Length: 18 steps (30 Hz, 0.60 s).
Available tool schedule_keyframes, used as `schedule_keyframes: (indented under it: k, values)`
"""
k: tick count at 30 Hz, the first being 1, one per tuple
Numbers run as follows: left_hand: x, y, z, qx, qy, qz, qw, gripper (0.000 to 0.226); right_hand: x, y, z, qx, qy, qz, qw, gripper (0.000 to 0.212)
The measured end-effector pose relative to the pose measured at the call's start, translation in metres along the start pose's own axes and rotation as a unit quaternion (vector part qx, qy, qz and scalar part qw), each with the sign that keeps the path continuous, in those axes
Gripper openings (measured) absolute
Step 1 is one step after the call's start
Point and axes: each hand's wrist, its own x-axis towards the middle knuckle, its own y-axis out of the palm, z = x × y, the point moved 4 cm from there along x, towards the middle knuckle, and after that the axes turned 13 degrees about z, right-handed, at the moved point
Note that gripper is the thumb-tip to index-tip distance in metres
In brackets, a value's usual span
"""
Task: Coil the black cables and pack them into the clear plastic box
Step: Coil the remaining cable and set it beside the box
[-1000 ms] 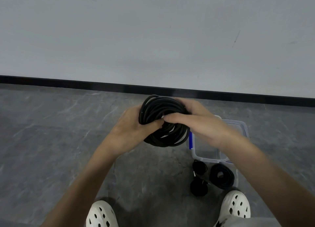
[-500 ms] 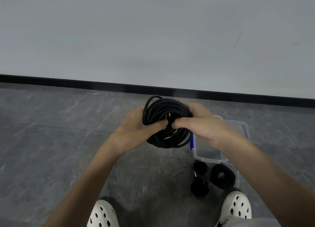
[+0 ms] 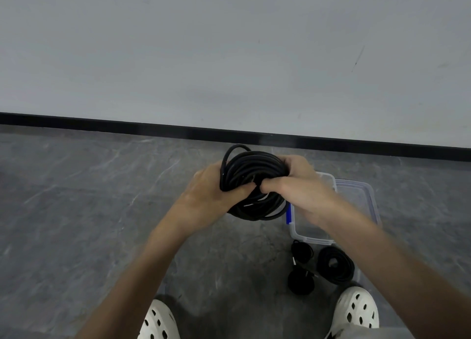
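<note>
arms reach forward, left hand [image 3: 210, 189] and right hand [image 3: 304, 188] gripping the cable coil [image 3: 254, 165] between them.

Open floor [image 3: 102, 211] lay to the left. Before the clear plastic box [image 3: 313, 240], small black cable coils [image 3: 336, 264] blocked the floor; the right forearm [image 3: 369, 236] crossed the box's mouth.

One wide-angle camera rides on the person's head, facing forward and down. The left hand [image 3: 209, 193] and right hand [image 3: 303, 193], gripping a thick coil of black cable [image 3: 251, 165], sit close, at mid-frame. A grey marbled stone floor [image 3: 76, 211] fills the lower half, a plain pale wall [image 3: 229, 45] the upper; the black skirting strip [image 3: 153, 127] between slants slightly.
</note>
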Motion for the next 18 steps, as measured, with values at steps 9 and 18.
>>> schedule_keyframes:
  k: [9,18]
  values:
    - [-0.0031,0.0010,-0.0016,0.042,-0.008,-0.007,0.999,0.025,0.0006,-0.0011,-0.0059,0.017,0.004,0.041,0.999,0.023]
    - [-0.0046,0.0006,-0.0035,-0.020,0.013,0.014,1.000,0.030,0.0022,-0.0039,-0.0056,0.034,-0.013,0.052,0.998,0.037]
